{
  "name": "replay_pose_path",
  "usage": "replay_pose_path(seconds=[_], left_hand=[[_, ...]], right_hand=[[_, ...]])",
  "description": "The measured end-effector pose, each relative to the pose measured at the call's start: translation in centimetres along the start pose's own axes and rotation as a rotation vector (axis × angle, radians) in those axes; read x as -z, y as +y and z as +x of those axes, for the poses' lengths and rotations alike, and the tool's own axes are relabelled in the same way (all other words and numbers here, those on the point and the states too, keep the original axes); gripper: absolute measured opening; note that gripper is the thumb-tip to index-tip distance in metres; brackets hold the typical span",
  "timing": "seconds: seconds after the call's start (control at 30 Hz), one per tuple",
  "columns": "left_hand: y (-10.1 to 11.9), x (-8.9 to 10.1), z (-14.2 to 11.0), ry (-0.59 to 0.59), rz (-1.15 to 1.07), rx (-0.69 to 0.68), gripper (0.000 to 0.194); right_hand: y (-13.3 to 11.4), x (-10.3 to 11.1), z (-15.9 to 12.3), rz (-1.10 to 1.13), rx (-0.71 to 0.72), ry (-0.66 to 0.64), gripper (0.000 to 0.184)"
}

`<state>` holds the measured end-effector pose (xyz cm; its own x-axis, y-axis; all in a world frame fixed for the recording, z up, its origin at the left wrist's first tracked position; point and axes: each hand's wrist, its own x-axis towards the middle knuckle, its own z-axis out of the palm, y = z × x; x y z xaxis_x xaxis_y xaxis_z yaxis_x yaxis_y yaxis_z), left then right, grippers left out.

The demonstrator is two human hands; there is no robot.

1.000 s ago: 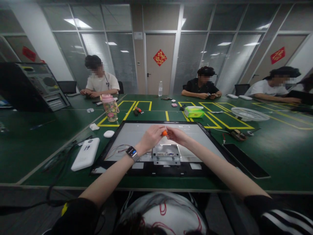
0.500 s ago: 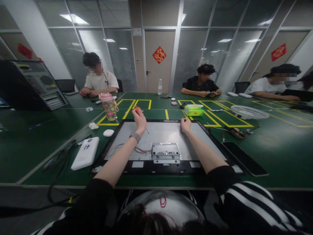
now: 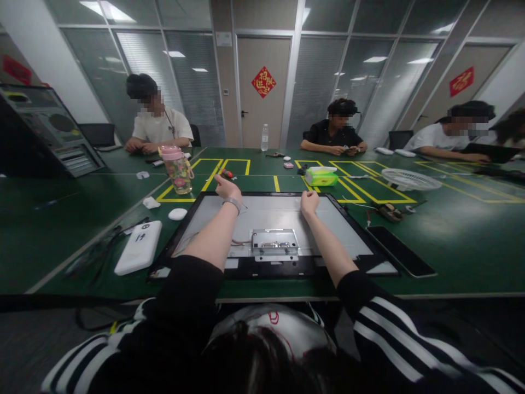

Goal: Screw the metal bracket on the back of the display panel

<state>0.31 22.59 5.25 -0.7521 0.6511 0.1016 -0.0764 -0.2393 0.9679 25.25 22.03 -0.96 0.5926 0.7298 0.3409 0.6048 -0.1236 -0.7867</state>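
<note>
A display panel (image 3: 262, 216) in a black frame lies flat before me, with a metal port box (image 3: 274, 242) near its close edge and thin wires leaving the box's left side. Over the panel's far left part is my left hand (image 3: 228, 189), closed around a screwdriver (image 3: 227, 174). Its orange handle shows past the fingers, and a bit of thin shaft appears beside the wrist. My right hand (image 3: 310, 203) is curled into a fist at the panel's far right part; whatever its fingers hold is hidden.
Left of the panel are a white power bank (image 3: 139, 247), dark cables (image 3: 104, 249), a white case (image 3: 178, 214) and a pink-lidded bottle (image 3: 176, 169). A black phone (image 3: 400, 250) lies to the right. Beyond are a green tissue pack (image 3: 322, 177) and a white round grille (image 3: 410, 179). Other people sit opposite.
My view has shifted, so the whole scene sits a little higher. My left hand has turned and moved slightly left with the screwdriver. The right fist stays near the panel's far edge.
</note>
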Motion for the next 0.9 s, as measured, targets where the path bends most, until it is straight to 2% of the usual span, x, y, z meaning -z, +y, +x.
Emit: replay_pose_path(seconds=[0.13, 0.27, 0.4, 0.73, 0.9], left_hand=[[-0.3, 0.0, -0.3, 0.308, 0.024, 0.160, 0.068], [-0.6, 0.4, -0.4, 0.437, 0.045, 0.233, 0.058], [-0.7, 0.7, -0.2, 0.475, 0.076, 0.280, 0.053], [-1.4, 0.1, -0.6, 0.520, 0.179, 0.360, 0.050], [-1.4, 0.3, -0.7, 0.509, 0.244, 0.381, 0.044]], right_hand=[[-0.1, 0.6, -0.4, -0.044, -0.077, 0.084, 0.021], [-0.3, 1.1, -0.9, -0.074, -0.132, 0.146, 0.024], [-0.7, 1.5, -1.2, -0.076, -0.147, 0.182, 0.028], [-0.7, 1.8, -1.1, -0.033, -0.220, 0.220, 0.040], [-0.6, 1.3, -0.8, -0.013, -0.281, 0.232, 0.057]])
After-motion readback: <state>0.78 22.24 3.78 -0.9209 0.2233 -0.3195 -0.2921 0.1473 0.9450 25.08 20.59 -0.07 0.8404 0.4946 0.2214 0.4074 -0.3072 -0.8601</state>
